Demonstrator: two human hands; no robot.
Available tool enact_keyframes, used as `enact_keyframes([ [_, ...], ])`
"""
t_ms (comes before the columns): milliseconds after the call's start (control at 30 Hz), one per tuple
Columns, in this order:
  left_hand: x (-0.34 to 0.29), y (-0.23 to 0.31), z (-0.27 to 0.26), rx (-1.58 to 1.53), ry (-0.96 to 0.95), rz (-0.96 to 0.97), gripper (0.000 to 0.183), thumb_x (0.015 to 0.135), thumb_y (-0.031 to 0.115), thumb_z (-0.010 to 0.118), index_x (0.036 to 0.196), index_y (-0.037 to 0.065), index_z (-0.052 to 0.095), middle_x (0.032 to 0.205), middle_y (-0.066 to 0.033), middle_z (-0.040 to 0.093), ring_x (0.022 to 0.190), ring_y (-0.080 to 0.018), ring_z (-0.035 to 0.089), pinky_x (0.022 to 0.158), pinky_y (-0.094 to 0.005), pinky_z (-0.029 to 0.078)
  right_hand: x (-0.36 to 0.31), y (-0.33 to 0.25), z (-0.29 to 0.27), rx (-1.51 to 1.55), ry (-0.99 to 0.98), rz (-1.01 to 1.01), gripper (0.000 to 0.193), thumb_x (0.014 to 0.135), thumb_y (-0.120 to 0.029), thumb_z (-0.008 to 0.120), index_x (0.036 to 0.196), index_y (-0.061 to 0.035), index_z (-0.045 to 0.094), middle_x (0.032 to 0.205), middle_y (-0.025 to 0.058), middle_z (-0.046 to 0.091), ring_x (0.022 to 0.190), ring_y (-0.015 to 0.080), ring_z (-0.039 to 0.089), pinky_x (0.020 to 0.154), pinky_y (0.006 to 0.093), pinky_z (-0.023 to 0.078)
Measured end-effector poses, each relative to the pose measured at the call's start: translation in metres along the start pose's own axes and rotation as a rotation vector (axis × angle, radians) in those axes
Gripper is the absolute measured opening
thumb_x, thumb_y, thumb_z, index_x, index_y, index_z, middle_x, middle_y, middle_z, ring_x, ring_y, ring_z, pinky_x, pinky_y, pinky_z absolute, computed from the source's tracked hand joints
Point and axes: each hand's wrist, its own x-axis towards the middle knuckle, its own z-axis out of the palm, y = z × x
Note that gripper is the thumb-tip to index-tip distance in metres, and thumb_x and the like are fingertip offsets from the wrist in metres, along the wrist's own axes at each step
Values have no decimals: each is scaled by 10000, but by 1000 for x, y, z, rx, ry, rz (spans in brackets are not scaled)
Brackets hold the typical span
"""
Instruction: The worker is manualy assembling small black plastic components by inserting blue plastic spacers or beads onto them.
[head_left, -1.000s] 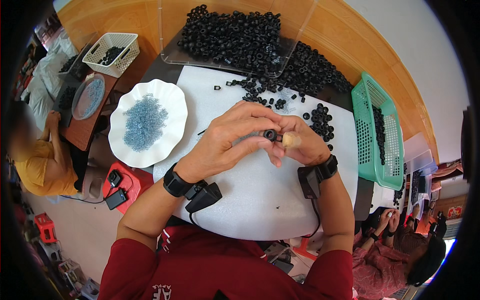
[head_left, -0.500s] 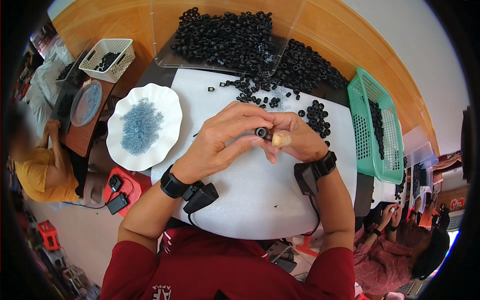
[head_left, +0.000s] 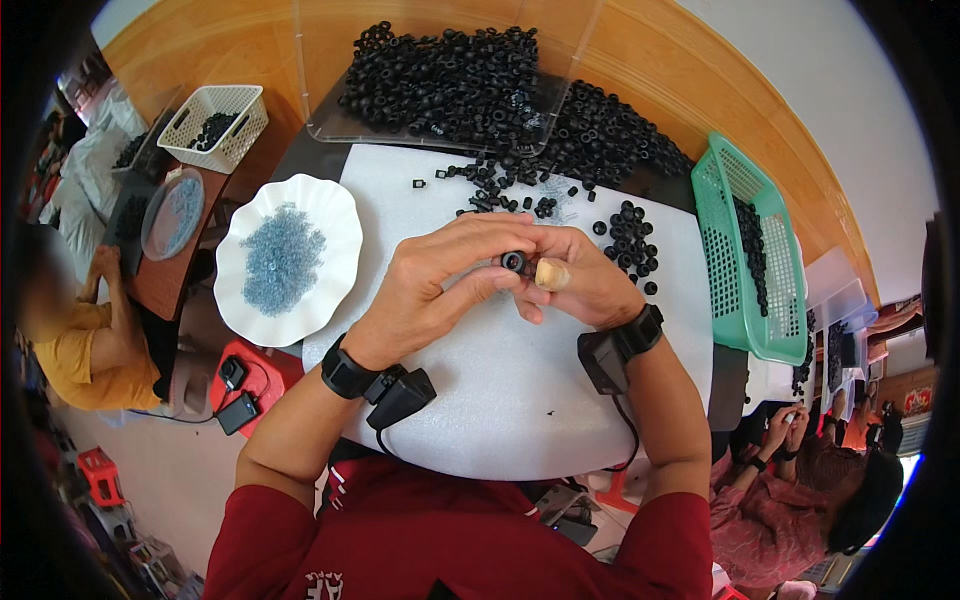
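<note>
Both my hands meet over the middle of the white work surface [head_left: 480,400]. Between thumb and fingers, my left hand [head_left: 420,275] pinches a small black round part [head_left: 513,262] whose open ring end shows. My right hand [head_left: 598,280] is curled up against it, fingers pressed together; what they grip is hidden. A tan cover [head_left: 552,274] wraps the right thumb tip. Loose black parts [head_left: 490,180] and a few clear bluish pieces lie just beyond my hands. More round black parts [head_left: 628,238] are grouped beside the right hand.
Left stands a white scalloped plate [head_left: 344,240] of small bluish pieces. Behind, a clear bin [head_left: 320,125] and a heap [head_left: 615,135] hold black parts. A green basket [head_left: 780,340] stands right. Other people sit at both sides; a red stool [head_left: 285,375] is at left.
My hands and the black part have shifted slightly left in the view. The pinch on the part stays the same.
</note>
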Motion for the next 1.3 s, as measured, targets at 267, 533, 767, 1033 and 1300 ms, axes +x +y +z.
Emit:
enact_keyframes([
  [267,-1,-2,3,-39,64,-16,285,849,14,636,1133,0,635,1176,-179,637,1119,-302,605,957,-373,471,2,5,-3,212,-159,8,414,905,-326,661,1182,-36,558,882,13,603,706,77,529,616,270,485],
  [533,1,-2,3,-60,43,-27,270,861,36,628,1129,6,636,1180,-162,639,1120,-309,602,960,-378,468,1,2,-1,203,-140,10,364,916,-323,647,1121,-29,578,890,17,599,679,76,529,593,265,479],
  [767,0,3,2,-6,52,-32,279,868,52,624,1141,-3,636,1186,-172,641,1146,-312,597,962,-377,474,0,4,3,187,-93,-17,348,911,-318,655,1094,-28,598,879,-1,572,642,55,470,624,262,480],
  [1033,-2,4,1,87,79,29,289,859,5,618,1145,-36,627,1174,-202,643,1137,-329,610,934,-370,499,0,-1,22,124,-17,-54,337,937,-300,623,1117,-19,571,810,-16,514,639,50,451,678,281,495],
  [1300,1,4,6,75,123,-14,305,853,-14,615,1157,-24,627,1177,-196,643,1129,-311,615,941,-359,496,0,-7,15,153,-7,20,311,952,-309,600,1066,-21,564,828,-15,518,666,64,472,710,305,515],
])
